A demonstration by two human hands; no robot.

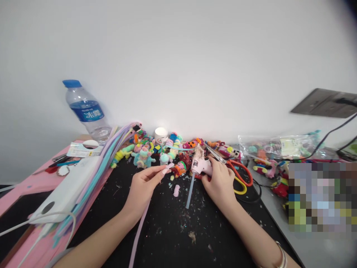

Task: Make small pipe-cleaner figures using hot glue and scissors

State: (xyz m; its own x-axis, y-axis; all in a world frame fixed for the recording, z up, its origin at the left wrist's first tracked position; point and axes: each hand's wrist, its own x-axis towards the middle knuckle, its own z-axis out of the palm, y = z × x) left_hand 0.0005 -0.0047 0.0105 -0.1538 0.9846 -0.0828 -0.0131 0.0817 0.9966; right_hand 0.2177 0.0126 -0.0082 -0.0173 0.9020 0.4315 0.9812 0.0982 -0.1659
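My left hand (143, 188) is closed, thumb and forefinger pinching the tip of a pale pink pipe cleaner (139, 230). The rest of it trails down past my wrist towards the near edge. In my right hand (221, 182), fingers wrap the handle of a pale pink hot glue gun (198, 165). A translucent bluish glue stick (190, 191) sticks out of the gun towards me, and its front end looks browned and crusty. Between the hands, a small pink fuzzy piece (176, 190) lies on the black mat (167, 234).
Scissors (241, 173) with orange and yellow handles lie beside my right hand. Several colourful fuzzy figures (143, 154) line the wall near a white cup (161, 136). Pipe cleaners (92, 178), a white power bank (67, 190) and a water bottle (86, 111) are left; a plastic bag (279, 146) lies right.
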